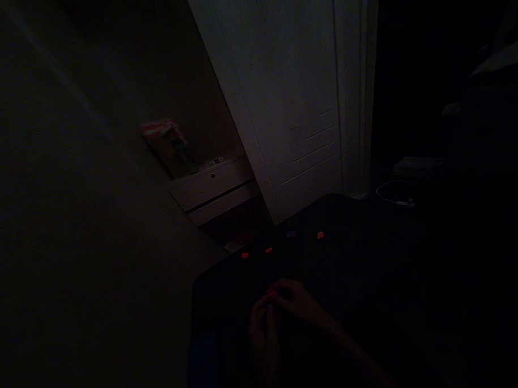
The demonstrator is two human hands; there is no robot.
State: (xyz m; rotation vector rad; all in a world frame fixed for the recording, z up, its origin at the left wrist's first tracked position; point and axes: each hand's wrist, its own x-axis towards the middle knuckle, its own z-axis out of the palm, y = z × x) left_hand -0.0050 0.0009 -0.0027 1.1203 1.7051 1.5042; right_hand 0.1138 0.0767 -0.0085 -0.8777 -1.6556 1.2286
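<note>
The room is very dark. My left hand [262, 327] and my right hand [297, 301] meet over the near part of a dark table [228, 291], fingertips together. Between the fingers shows a small pinkish-red piece [272, 294]; its shape is too dim to make out, and the fingers partly hide it. Both hands are closed in a pinch around it. Beyond them lie a small orange-red piece [245, 255], a thin orange-red piece [268, 250] and a rounded orange-red piece [320, 235]. A dark purplish block [291, 234] lies among these.
A bluish thing [204, 357] is at the table's left edge. Behind the table stand a white door [289, 91] and a drawer unit [218, 187] with a box [166, 143] on top. A white cable [386, 185] loops at the right.
</note>
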